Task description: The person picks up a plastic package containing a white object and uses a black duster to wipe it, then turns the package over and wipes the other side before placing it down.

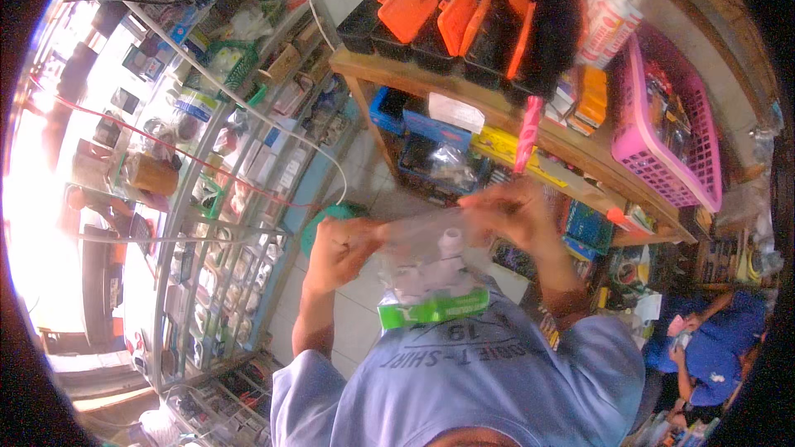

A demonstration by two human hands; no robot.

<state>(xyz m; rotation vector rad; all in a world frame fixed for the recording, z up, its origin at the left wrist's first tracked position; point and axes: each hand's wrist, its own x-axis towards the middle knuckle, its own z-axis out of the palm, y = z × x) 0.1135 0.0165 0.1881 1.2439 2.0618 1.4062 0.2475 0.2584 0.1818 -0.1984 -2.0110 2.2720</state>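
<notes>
A clear plastic bag (410,242) spans the space between my hands, in front of my chest. My left hand (341,251) pinches its left upper corner. With blurred fingers, my right hand (512,214) grips the right upper side. White plastic fittings (428,273) show inside, one with a round open end pointing up. Along the bag's bottom runs a green printed band (435,309) that bears writing. Just above my right hand stands a slim pink object (528,135); I cannot tell whether the hand holds it.
A wooden shelf (559,155) ahead carries black bins with orange lids (407,9), white sealant cartridges (612,18) and a pink basket (661,130). Glass display shelving (211,211) lines the left. A green round object (335,217) is behind my left hand. Someone in blue (708,341) is at right.
</notes>
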